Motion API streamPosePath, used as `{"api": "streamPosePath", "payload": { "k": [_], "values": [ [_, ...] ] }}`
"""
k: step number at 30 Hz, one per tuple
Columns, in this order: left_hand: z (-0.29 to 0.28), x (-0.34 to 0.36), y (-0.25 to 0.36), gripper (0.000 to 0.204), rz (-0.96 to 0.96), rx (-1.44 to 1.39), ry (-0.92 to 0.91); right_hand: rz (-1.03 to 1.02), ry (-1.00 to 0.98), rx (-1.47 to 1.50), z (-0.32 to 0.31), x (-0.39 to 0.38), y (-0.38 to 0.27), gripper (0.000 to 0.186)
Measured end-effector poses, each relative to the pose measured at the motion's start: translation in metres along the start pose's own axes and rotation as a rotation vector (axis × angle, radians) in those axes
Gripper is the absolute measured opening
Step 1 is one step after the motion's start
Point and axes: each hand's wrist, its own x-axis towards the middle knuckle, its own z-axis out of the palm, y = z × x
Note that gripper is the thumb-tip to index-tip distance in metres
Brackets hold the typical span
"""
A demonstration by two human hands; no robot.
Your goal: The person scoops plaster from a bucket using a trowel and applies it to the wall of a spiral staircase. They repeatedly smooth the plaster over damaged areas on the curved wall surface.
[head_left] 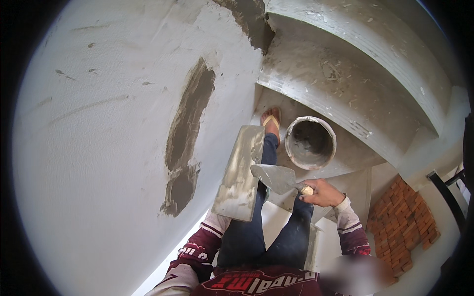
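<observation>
In my right hand (324, 193) is a trowel (275, 178), the fingers closed round its handle. The flat metal blade points left, and its tip overlaps the edge of a long rectangular plastering float (240, 170). Grey wet mortar smears the float's face. My left sleeve (201, 245) runs up to the float's lower end; the float hides my left hand, which appears to hold it from beneath. To the left, the white wall (108, 148) has a long vertical strip of grey mortar (190, 118) with rough edges.
A round bucket (292, 154) with mortar inside stands ahead of my legs, near my sandalled foot (271, 120). Curved, dusty stair steps (340, 74) rise beyond it. Another grey patch (249, 19) marks the upper wall. Stacked red bricks (402, 217) and a dark railing (447, 197) are at the right.
</observation>
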Motion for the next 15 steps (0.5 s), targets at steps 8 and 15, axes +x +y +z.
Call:
{"api": "streamPosePath", "payload": {
  "k": [8,15],
  "values": [
    [-0.008,-0.003,0.000,0.065,0.034,0.002,-0.007,0.172,-0.088,0.258,-0.019,0.019,-0.021,0.039],
    [0.023,-0.007,0.009,0.064,-0.028,0.096,0.053,-0.149,0.948,0.135,-0.026,0.194,-0.011,0.050]
  ]
}}
